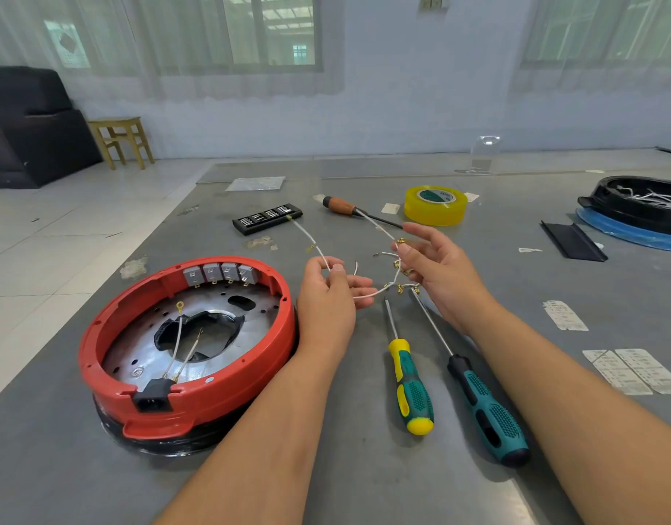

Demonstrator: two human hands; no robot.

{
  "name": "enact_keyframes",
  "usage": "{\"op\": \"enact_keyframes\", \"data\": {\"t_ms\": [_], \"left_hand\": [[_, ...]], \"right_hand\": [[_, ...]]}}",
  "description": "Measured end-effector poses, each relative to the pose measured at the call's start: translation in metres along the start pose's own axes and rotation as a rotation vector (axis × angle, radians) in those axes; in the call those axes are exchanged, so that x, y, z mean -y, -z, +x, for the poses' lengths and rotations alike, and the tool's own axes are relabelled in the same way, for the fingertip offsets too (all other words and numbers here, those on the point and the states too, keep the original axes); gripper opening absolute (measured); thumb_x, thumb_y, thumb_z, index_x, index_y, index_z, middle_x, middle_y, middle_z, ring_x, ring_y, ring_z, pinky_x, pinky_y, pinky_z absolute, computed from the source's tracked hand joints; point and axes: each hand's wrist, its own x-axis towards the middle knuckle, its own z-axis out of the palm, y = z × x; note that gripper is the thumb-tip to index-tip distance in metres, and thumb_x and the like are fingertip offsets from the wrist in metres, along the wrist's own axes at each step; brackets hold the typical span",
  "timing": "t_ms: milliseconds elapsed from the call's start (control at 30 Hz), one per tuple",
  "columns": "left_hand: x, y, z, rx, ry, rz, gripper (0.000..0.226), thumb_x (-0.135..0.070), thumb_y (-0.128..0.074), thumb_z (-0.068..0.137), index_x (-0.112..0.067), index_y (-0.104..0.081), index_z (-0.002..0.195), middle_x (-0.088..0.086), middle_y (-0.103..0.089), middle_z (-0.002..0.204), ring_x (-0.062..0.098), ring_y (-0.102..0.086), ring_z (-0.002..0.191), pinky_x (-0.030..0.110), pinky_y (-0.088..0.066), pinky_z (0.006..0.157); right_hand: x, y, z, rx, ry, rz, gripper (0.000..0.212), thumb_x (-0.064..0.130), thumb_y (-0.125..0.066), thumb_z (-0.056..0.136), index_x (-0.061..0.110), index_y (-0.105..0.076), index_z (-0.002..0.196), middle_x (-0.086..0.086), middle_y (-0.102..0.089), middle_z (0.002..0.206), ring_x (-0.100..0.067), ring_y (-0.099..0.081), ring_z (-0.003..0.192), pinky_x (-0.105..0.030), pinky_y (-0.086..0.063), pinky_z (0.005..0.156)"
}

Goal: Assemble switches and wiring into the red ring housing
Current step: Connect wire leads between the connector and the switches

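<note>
Wiring harness (379, 282), a thin bundle of white leads tipped with small brass terminals, hangs in the air between both hands above the grey surface (364, 467). From the head view, the left hand (326, 297) pinches one lead between thumb and curled fingers, while the right hand (436, 267) holds a terminal near its thumb tip, its other fingers loosely spread. It looks light, limp and prone to tangling, so it is best taken close behind each terminal. Just left of the left hand's fingers sits the red ring housing (228, 388), four grey switches (220, 273) already seated in its far wall.
</note>
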Motion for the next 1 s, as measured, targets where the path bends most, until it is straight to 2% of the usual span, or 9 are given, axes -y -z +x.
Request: {"op": "enact_keyframes", "data": {"t_ms": [67, 167, 267, 400, 500, 733, 833, 900, 1000], "left_hand": [[-0.001, 0.0, -0.001, -0.014, -0.012, -0.066, 0.016, -0.008, -0.038, 0.113, -0.017, -0.047, 0.103, 0.011, -0.077, 0.082, 0.017, -0.077, 0.067, 0.024, -0.06, 0.058], [-0.005, -0.001, -0.001, -0.025, 0.02, -0.19, 0.014, -0.005, -0.04, 0.112, -0.015, -0.044, 0.104, 0.017, -0.076, 0.091, 0.019, -0.079, 0.074, 0.023, -0.061, 0.064], [-0.007, -0.006, -0.003, -0.008, 0.096, -0.366, 0.012, -0.004, -0.041, 0.113, -0.015, -0.042, 0.106, 0.023, -0.075, 0.104, 0.024, -0.08, 0.088, 0.029, -0.064, 0.075], [-0.008, -0.014, -0.008, 0.066, 0.154, -0.468, 0.013, -0.004, -0.038, 0.113, -0.014, -0.042, 0.106, 0.022, -0.077, 0.103, 0.027, -0.08, 0.098, 0.032, -0.065, 0.081], [-0.012, -0.018, -0.013, 0.077, 0.189, -0.445, 0.014, -0.005, -0.038, 0.114, -0.015, -0.042, 0.105, 0.016, -0.08, 0.1, 0.024, -0.079, 0.1, 0.033, -0.064, 0.087], [-0.036, -0.024, -0.026, 0.034, 0.3, -0.362, 0.007, -0.02, -0.049, 0.112, -0.018, -0.051, 0.106, 0.014, -0.074, 0.119, 0.026, -0.076, 0.108, 0.046, -0.055, 0.106], [-0.059, -0.009, -0.037, 0.049, 0.364, -0.338, 0.024, -0.031, -0.052, 0.111, -0.012, -0.055, 0.126, 0.015, -0.064, 0.137, 0.03, -0.066, 0.124, 0.047, -0.05, 0.111], [-0.076, 0.013, -0.045, 0.076, 0.371, -0.283, 0.042, -0.033, -0.055, 0.109, -0.005, -0.053, 0.14, 0.017, -0.063, 0.139, 0.033, -0.065, 0.126, 0.044, -0.053, 0.109], [-0.102, 0.053, -0.055, 0.118, 0.265, -0.169, 0.025, -0.028, -0.059, 0.108, -0.008, -0.06, 0.122, 0.018, -0.072, 0.12, 0.031, -0.077, 0.104, 0.035, -0.063, 0.091]], "right_hand": [[-0.001, 0.001, -0.001, 0.002, 0.02, -0.071, 0.048, 0.025, -0.072, 0.095, 0.031, -0.053, 0.14, 0.004, -0.068, 0.127, -0.004, -0.071, 0.101, -0.02, -0.053, 0.079], [0.0, 0.002, -0.005, 0.015, -0.014, -0.137, 0.066, 0.031, -0.075, 0.092, 0.035, -0.04, 0.147, 0.011, -0.067, 0.125, -0.002, -0.069, 0.105, -0.019, -0.053, 0.084], [0.005, 0.001, -0.009, 0.054, -0.065, -0.246, 0.039, 0.046, -0.07, 0.093, 0.028, -0.056, 0.125, 0.013, -0.077, 0.096, 0.011, -0.067, 0.083, -0.02, -0.05, 0.081], [0.011, -0.004, -0.011, 0.114, -0.021, -0.219, 0.024, 0.036, -0.064, 0.1, 0.015, -0.074, 0.092, 0.01, -0.074, 0.075, 0.003, -0.058, 0.066, -0.017, -0.049, 0.067], [0.015, -0.003, -0.01, 0.078, -0.029, -0.151, 0.016, 0.024, -0.064, 0.101, 0.015, -0.073, 0.091, 0.009, -0.073, 0.073, -0.001, -0.058, 0.064, -0.014, -0.048, 0.058], [0.029, -0.006, -0.011, 0.05, -0.215, 0.116, 0.014, 0.009, -0.055, 0.104, 0.009, -0.059, 0.091, -0.006, -0.067, 0.071, -0.012, -0.063, 0.055, -0.022, -0.044, 0.051], [0.036, -0.011, -0.015, 0.081, -0.242, 0.151, 0.017, 0.008, -0.055, 0.105, 0.009, -0.06, 0.089, -0.007, -0.067, 0.071, -0.012, -0.059, 0.054, -0.02, -0.045, 0.05], [0.045, -0.015, -0.017, 0.089, -0.241, 0.162, 0.017, 0.008, -0.054, 0.105, 0.009, -0.061, 0.089, -0.007, -0.068, 0.07, -0.011, -0.058, 0.053, -0.019, -0.047, 0.049], [0.057, -0.023, -0.017, 0.124, -0.244, 0.151, 0.015, 0.009, -0.054, 0.105, 0.008, -0.061, 0.092, -0.005, -0.068, 0.068, -0.011, -0.057, 0.053, -0.018, -0.048, 0.05]]}}
